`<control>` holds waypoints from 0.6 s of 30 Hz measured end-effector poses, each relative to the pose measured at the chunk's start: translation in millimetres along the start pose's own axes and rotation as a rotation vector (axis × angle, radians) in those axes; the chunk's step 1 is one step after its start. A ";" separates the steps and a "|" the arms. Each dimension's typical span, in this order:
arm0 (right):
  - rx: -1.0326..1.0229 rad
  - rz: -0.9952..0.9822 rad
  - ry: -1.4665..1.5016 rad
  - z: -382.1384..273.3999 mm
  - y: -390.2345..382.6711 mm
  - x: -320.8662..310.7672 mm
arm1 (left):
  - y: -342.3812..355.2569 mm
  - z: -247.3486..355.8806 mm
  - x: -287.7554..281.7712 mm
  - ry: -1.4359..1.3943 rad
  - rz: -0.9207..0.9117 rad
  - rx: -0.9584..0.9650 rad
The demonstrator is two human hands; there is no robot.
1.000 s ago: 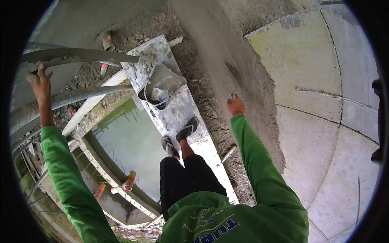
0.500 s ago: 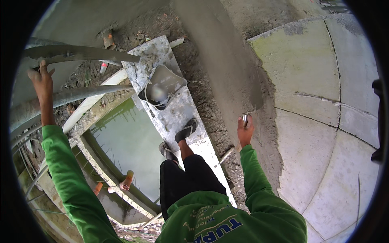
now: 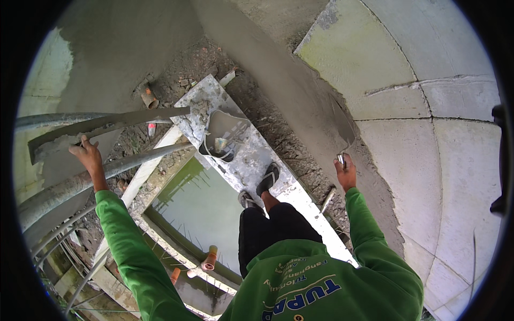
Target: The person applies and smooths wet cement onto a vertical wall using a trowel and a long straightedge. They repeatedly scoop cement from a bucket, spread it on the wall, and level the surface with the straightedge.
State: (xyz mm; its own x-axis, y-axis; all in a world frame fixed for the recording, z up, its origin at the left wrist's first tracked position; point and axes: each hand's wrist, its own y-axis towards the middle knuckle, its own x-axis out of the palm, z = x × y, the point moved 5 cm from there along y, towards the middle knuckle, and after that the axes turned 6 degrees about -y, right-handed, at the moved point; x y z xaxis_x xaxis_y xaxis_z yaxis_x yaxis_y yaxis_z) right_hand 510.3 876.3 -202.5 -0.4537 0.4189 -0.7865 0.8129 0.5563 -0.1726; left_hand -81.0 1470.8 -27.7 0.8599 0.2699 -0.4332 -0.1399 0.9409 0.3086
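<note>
My right hand (image 3: 347,172) is closed round the handle of a trowel (image 3: 341,124). Its mortar-coated blade lies against the wet grey mortar strip (image 3: 300,101), near the ragged border with bare concrete. Out to the left, my left hand (image 3: 90,158) grips the lower edge of a long, mortar-smeared straight board (image 3: 115,121); part of the grip is hidden. The board's far end reaches over a white-grey plank (image 3: 251,172). On that plank, just ahead of my feet, a cut-open bucket (image 3: 227,128) holds grey mortar or murky water and a small pale object.
Both feet in flip-flops (image 3: 267,179) stand on the plank. Below lies a pit of greenish water (image 3: 198,206) with thin rods and orange pipe stubs (image 3: 210,259). Metal poles (image 3: 128,165) cross at left. Pale concrete panels (image 3: 407,171) rise at right.
The view has turned, shifting the scene. The trowel stays at the mortar's edge in my right hand. My left hand and the board's near end appear lower and closer in.
</note>
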 end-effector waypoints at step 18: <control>0.651 -0.756 -0.598 109.2 -236.3 11.6 | -7.4 -1.0 10.1 -0.159 -0.050 -0.207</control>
State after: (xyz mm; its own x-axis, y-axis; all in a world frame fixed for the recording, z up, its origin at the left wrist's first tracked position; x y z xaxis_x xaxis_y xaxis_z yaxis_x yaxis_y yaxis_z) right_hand 352.9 671.4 -235.6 -0.7995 -0.3643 -0.4776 0.5217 -0.0268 -0.8527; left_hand -71.7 1466.7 -35.2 0.9324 0.2016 -0.2999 -0.1783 0.9785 0.1035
